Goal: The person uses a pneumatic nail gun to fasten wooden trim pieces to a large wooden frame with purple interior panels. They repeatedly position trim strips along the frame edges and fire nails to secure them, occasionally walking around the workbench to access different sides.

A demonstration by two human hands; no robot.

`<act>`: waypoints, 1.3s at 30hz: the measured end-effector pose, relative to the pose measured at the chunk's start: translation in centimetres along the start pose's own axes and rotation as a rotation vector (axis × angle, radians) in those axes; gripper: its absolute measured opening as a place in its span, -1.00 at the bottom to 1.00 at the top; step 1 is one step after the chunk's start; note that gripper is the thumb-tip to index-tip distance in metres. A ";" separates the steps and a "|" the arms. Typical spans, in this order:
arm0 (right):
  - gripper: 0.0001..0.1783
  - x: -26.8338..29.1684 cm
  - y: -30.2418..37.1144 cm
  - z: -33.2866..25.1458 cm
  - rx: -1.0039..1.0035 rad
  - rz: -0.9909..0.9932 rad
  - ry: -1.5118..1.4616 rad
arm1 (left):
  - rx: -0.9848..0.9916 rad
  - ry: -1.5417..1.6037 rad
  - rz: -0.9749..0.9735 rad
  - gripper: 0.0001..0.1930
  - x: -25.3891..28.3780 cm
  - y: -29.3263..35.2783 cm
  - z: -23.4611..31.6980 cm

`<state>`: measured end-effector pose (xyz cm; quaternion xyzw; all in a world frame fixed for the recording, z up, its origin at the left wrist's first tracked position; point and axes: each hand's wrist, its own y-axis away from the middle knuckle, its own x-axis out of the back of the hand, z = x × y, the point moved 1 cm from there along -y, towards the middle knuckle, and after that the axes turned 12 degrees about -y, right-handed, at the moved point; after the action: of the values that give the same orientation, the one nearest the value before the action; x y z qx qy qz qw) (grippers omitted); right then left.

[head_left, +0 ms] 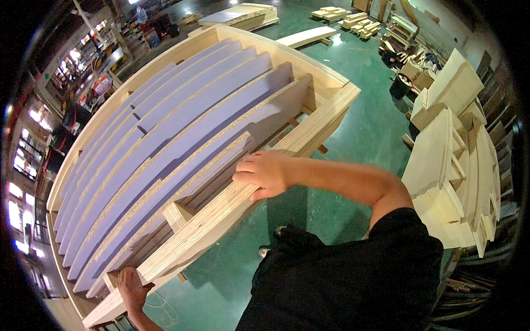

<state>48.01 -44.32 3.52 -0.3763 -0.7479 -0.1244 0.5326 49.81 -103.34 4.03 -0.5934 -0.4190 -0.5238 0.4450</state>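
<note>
A large wooden frame [298, 56] spreads out before me, its near side formed by a thick plywood rail [207, 222]. Inside it stand several curved, pale lilac particleboard ribs [190, 124] in parallel rows, set on edge. My right hand [265, 174] lies over the middle of the rail, fingers curled across its top toward the ribs. Farther along, near the rail's lower left end, my left hand [132, 288] grips the same rail with its thumb on my side. A short wooden block [178, 216] sits against the rail's inner face between the hands.
At the right, curved pale wooden assemblies [436, 165] lean and lie together. Stacked lumber [359, 25] and a dark bucket [401, 85] stand farther back on the green floor [353, 110]. A light cord [164, 309] lies on the floor beside my left hand.
</note>
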 end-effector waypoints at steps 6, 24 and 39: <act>-0.33 -0.6 -3.8 0.6 0.052 -0.042 -0.092 | -0.030 -0.200 -0.134 -0.19 -0.4 1.8 -3.7; -0.11 3.0 -3.8 -6.8 -0.685 -0.579 0.207 | -0.228 0.004 -0.102 -0.26 -0.2 -0.9 -0.3; -0.61 -17.6 -47.7 -37.4 0.205 -0.421 0.012 | 0.053 0.795 0.175 -0.72 -18.5 26.4 -18.7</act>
<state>43.74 -106.55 13.13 -0.1550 -0.8154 -0.1582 0.5348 68.75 -128.62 -15.69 -0.3664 -0.1758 -0.6616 0.6302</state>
